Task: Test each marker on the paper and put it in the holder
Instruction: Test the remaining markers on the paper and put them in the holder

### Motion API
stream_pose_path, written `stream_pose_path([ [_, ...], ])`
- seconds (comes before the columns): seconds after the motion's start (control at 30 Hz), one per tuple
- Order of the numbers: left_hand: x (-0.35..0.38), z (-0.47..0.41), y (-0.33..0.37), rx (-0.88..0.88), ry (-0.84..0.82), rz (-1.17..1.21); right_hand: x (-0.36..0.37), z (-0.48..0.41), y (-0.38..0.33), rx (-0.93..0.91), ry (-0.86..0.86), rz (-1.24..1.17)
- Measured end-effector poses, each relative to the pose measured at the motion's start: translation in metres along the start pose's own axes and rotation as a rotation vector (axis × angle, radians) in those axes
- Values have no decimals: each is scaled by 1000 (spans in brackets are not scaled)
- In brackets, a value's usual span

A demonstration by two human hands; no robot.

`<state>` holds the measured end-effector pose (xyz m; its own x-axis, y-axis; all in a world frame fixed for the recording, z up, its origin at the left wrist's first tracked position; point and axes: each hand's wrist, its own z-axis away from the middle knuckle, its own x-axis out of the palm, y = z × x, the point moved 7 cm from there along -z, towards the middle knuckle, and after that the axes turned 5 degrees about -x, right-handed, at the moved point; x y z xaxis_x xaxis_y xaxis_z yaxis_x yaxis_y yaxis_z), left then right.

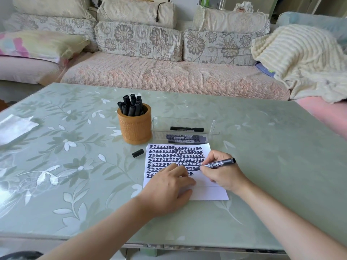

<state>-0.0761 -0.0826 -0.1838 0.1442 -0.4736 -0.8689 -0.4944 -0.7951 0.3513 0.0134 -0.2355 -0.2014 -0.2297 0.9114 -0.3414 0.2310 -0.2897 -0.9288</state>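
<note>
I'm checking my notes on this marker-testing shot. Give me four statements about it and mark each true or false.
1. The right hand grips an uncapped marker with its tip on the paper. True.
2. The left hand holds the cap. False: the left hand rests on the paper, and the cap lies on the table, left of the paper.
3. Several markers already stand in the holder. True.
4. The clear tray is empty. False: a lone marker lies in it.
</note>
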Motion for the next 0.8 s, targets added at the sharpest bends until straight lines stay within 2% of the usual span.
stream_pose_path([
  [0.33, 0, 0, 1, -4, 4, -16, 3, 1, -2, -135, -20, 92],
  [0.8, 0, -1, 0, -22, 2, -24, 6, 3, -2, -123, -49, 118],
])
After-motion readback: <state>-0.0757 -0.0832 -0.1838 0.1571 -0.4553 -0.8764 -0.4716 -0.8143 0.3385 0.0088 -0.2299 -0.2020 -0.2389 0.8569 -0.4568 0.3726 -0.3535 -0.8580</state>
